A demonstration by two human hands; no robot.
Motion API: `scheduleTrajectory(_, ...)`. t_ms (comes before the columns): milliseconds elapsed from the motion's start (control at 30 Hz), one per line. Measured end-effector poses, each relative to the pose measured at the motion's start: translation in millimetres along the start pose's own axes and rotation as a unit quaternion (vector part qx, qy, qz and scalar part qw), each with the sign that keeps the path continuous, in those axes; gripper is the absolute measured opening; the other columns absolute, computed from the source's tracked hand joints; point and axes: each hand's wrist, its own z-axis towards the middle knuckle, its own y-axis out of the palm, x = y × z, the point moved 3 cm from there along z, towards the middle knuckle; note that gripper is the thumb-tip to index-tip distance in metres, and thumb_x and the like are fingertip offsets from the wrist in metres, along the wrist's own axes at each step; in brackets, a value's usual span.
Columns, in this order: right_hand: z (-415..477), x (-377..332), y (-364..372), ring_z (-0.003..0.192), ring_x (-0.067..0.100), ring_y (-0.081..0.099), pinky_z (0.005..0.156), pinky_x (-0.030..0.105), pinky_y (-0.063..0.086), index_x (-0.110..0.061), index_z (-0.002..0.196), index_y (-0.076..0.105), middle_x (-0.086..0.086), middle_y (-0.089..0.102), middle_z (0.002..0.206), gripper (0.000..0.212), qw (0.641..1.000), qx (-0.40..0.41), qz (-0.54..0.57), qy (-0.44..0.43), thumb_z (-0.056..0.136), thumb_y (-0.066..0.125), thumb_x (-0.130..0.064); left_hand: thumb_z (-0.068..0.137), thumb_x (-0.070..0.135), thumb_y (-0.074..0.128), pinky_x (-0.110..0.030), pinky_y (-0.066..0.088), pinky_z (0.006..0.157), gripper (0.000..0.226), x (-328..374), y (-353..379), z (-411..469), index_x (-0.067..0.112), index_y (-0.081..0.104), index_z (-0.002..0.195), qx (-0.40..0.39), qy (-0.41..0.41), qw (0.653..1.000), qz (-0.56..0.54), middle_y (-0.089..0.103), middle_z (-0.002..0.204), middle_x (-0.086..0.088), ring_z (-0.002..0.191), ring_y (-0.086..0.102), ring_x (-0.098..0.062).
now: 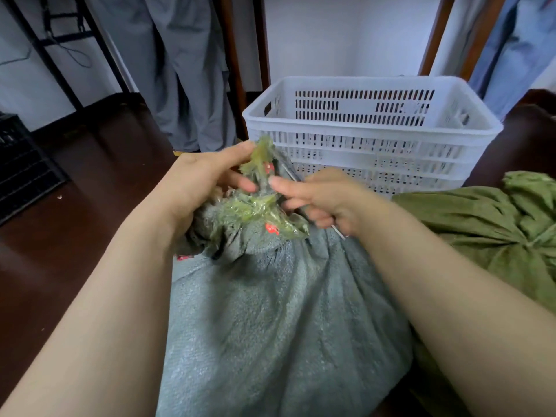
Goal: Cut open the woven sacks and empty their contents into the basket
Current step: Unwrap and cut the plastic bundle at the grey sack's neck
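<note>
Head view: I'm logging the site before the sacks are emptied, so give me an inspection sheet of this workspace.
Surface: dark brown floor, glossy.
Job's things: grey sack upright, neck bound with yellowish tape; green sack to its right, tied shut; white basket behind them, bottom hidden.
Clutter: black crate at left; white speck on the floor.
Grips: left hand pinches the tape; right hand grips a thin metal tool, too blurred to identify.
Cables: black cable hangs on the black rack.
Surroundings: grey garments hanging, white wall.
</note>
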Motion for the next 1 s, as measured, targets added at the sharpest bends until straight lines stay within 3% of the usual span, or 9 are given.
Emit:
scheduleTrajectory(100, 5.3, 6.3, 11.6, 0.036, 0.004, 0.028, 0.032, 0.015, 0.026, 0.001, 0.093, 0.056, -0.003, 0.059, 0.055, 0.035, 0.999, 0.000, 0.049, 0.000, 0.079, 0.074, -0.026, 0.075, 0.049, 0.070, -0.027, 0.044, 0.072, 0.032, 1.5, 3.3, -2.7, 0.021, 0.076, 0.090, -0.012, 0.004, 0.999, -0.031, 0.075, 0.079, -0.005, 0.058, 0.058, -0.006)
scheduleTrajectory(200, 6.9, 5.1, 4.5, 0.035, 0.004, 0.029, 0.031, 0.015, 0.024, 0.004, 0.095, 0.062, 0.002, 0.061, 0.060, 0.021, 0.994, 0.052, 0.099, -0.011, 0.081, 0.071, -0.009, 0.053, 0.036, 0.084, -0.033, 0.051, 0.091, 0.051, -2.3, 0.3, -3.2, 0.017, 0.074, 0.100, -0.047, 0.018, 0.998, -0.026, 0.075, 0.086, -0.008, 0.073, 0.067, -0.012)
scheduleTrajectory(333, 11.7, 5.0, -8.6, 0.034, 0.004, 0.029, 0.033, 0.016, 0.028, 0.006, 0.119, 0.055, 0.012, 0.068, 0.085, 0.052, 0.979, 0.134, 0.150, -0.027, 0.077, 0.077, -0.015, 0.051, 0.030, 0.085, -0.035, 0.051, 0.090, 0.028, -1.4, 2.0, -0.3, 0.022, 0.076, 0.077, -0.063, 0.043, 0.984, 0.161, 0.074, 0.077, -0.003, 0.071, 0.059, -0.007)
scheduleTrajectory(433, 10.6, 7.9, -0.8, 0.030, 0.002, 0.029, 0.033, 0.015, 0.029, 0.005, 0.132, 0.046, 0.015, 0.069, 0.092, 0.066, 0.973, 0.149, 0.174, -0.027, 0.077, 0.078, -0.013, 0.065, 0.034, 0.085, -0.044, 0.023, 0.111, 0.014, 0.3, 3.6, 8.0, 0.035, 0.072, 0.072, -0.026, 0.051, 0.920, 0.387, 0.069, 0.078, 0.016, 0.098, 0.056, -0.009)
scheduleTrajectory(533, 16.0, 8.2, 3.5, 0.031, 0.004, 0.027, 0.033, 0.016, 0.026, 0.008, 0.127, 0.047, 0.015, 0.067, 0.085, 0.062, 0.965, 0.159, 0.206, -0.025, 0.077, 0.078, -0.013, 0.079, 0.022, 0.068, -0.050, -0.004, 0.116, 0.023, 11.9, 16.0, 10.4, 0.029, 0.067, 0.101, 0.024, 0.075, 0.818, 0.570, 0.041, 0.142, -0.010, 0.143, 0.010, -0.033)
scheduleTrajectory(600, 19.0, 4.0, 5.7, 0.032, 0.007, 0.027, 0.033, 0.017, 0.023, 0.010, 0.109, 0.055, 0.012, 0.061, 0.071, 0.043, 0.962, 0.157, 0.222, -0.024, 0.078, 0.077, -0.012, 0.078, 0.017, 0.062, -0.041, 0.014, 0.116, 0.026, 25.5, 30.0, 7.0, 0.014, 0.056, 0.103, 0.055, 0.148, 0.865, 0.477, 0.031, 0.146, -0.017, 0.143, 0.012, -0.033)
scheduleTrajectory(667, 18.7, -0.4, 7.6, 0.031, 0.008, 0.026, 0.032, 0.017, 0.019, 0.008, 0.087, 0.058, 0.012, 0.058, 0.063, 0.022, 0.958, 0.149, 0.244, -0.026, 0.080, 0.072, -0.006, 0.078, 0.026, 0.064, -0.028, 0.034, 0.090, 0.032, 32.7, 40.4, 4.1, 0.012, 0.051, 0.105, 0.077, 0.191, 0.918, 0.340, 0.049, 0.124, -0.009, 0.123, 0.042, -0.026)
scheduleTrajectory(767, 14.6, -1.6, 6.7, 0.029, 0.004, 0.027, 0.030, 0.016, 0.022, 0.006, 0.089, 0.060, 0.006, 0.063, 0.062, 0.018, 0.954, 0.135, 0.266, -0.020, 0.082, 0.071, -0.006, 0.075, 0.039, 0.073, -0.033, 0.042, 0.077, 0.055, 18.9, 48.3, 7.8, 0.014, 0.050, 0.118, 0.049, 0.166, 0.914, 0.367, 0.053, 0.110, -0.005, 0.098, 0.053, -0.025)
scheduleTrajectory(1000, 14.7, 1.6, -2.6, 0.033, 0.007, 0.026, 0.032, 0.015, 0.023, 0.006, 0.087, 0.058, 0.015, 0.067, 0.073, 0.022, 0.959, 0.185, 0.211, -0.048, 0.081, 0.073, -0.008, 0.067, 0.035, 0.084, -0.038, 0.046, 0.093, 0.084, 8.3, 42.5, 12.9, 0.012, 0.044, 0.136, 0.027, 0.111, 0.920, 0.374, 0.055, 0.124, -0.007, 0.111, 0.054, -0.026)
